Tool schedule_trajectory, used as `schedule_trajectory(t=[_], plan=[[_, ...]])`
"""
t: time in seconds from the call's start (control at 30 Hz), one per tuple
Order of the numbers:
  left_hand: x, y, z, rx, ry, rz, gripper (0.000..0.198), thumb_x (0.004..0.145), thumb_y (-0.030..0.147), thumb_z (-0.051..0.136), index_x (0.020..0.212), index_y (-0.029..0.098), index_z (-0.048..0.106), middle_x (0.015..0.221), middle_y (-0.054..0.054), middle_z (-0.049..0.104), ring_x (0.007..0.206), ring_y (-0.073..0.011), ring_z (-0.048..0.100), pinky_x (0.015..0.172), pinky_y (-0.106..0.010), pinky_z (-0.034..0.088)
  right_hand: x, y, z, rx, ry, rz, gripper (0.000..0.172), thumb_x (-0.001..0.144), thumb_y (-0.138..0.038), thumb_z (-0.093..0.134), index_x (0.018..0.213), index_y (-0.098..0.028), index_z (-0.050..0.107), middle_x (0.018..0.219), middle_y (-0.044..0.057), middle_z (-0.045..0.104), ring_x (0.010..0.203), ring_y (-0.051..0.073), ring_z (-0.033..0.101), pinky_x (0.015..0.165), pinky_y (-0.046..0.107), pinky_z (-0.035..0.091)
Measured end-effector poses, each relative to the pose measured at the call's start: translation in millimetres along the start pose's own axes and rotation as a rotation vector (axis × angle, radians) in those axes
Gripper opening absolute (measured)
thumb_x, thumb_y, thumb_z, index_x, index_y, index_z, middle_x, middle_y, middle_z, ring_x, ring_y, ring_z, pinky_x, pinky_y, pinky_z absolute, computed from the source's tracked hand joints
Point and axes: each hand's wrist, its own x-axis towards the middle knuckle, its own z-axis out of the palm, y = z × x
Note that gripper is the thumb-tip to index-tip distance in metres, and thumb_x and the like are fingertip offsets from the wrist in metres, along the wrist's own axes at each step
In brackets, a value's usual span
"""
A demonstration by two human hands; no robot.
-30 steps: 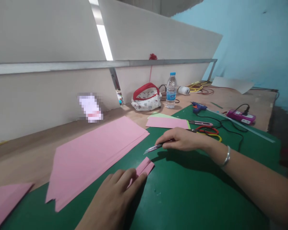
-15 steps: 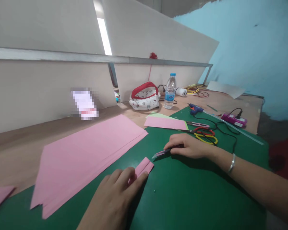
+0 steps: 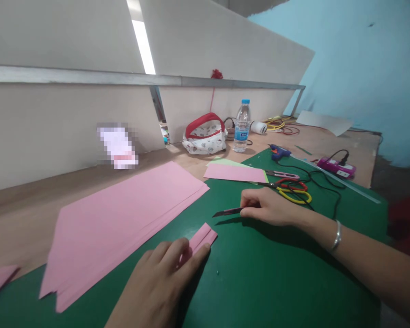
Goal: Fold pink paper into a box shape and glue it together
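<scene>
My left hand [image 3: 160, 273] is closed over a folded strip of pink paper [image 3: 205, 234], pressing it down on the green mat [image 3: 276, 278]. The strip's far end sticks out beyond my fingertips, and the rest of it is hidden under my palm. In my right hand [image 3: 268, 207] a slim utility knife [image 3: 228, 212] is gripped, its blade pointing left. The blade hovers over the mat, just beyond the strip and apart from it, with a shadow beneath.
Large pink sheets [image 3: 123, 223] are stacked at left. Past my right hand lie scissors [image 3: 294, 190], a pink-handled cutter [image 3: 283, 175], a glue gun [image 3: 278, 152] and a purple power strip [image 3: 338, 166]. A water bottle [image 3: 242, 127] and a white pouch [image 3: 205, 139] stand behind.
My right hand has turned and lifted the utility knife, so the blade lies flatter and farther above the mat. My left hand still presses the strip. The view has shifted slightly.
</scene>
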Motion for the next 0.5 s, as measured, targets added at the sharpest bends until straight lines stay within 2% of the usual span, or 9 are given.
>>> schedule_trajectory(t=[0.13,0.2,0.37,0.5], plan=[[1,2,-1.9,0.012,-0.022,-0.003,0.061,0.087,0.008,0.040,0.140,0.038,0.030,0.104,-0.004,0.056,0.086,-0.0215,0.050,0.073,-0.037,0.039,4,4,2,-0.012,-0.015,-0.088,0.012,0.081,-0.026,0.063,0.077,-0.015,0.064,0.075,0.001,0.062,0.069,0.013,0.054,0.064,0.023,0.039],[2,0,-1.7,0.022,-0.024,-0.001,0.062,0.087,0.008,0.041,0.140,0.038,0.030,0.104,-0.003,0.056,0.086,-0.0216,0.050,0.072,-0.036,0.039,5,6,2,-0.018,-0.011,-0.147,0.012,0.082,-0.026,0.063,0.080,-0.015,0.067,0.079,0.003,0.062,0.073,0.014,0.055,0.068,0.025,0.040],[4,-7,0.0,0.013,-0.037,0.056,0.067,0.086,0.009,0.039,0.143,0.039,0.019,0.103,-0.004,0.056,0.084,-0.0203,0.052,0.069,-0.034,0.040,5,9,2,-0.010,-0.046,-0.255,0.016,0.083,-0.026,0.064,0.087,-0.012,0.072,0.082,0.006,0.060,0.073,0.014,0.057,0.067,0.023,0.042],[3,-10,0.9,0.032,-0.061,0.058,0.063,0.086,0.009,0.037,0.141,0.038,0.026,0.103,-0.004,0.056,0.084,-0.0206,0.052,0.069,-0.034,0.041,6,13,4,0.042,-0.066,-0.314,0.021,0.082,-0.024,0.066,0.100,-0.014,0.072,0.078,0.004,0.058,0.069,0.012,0.055,0.063,0.021,0.041]])
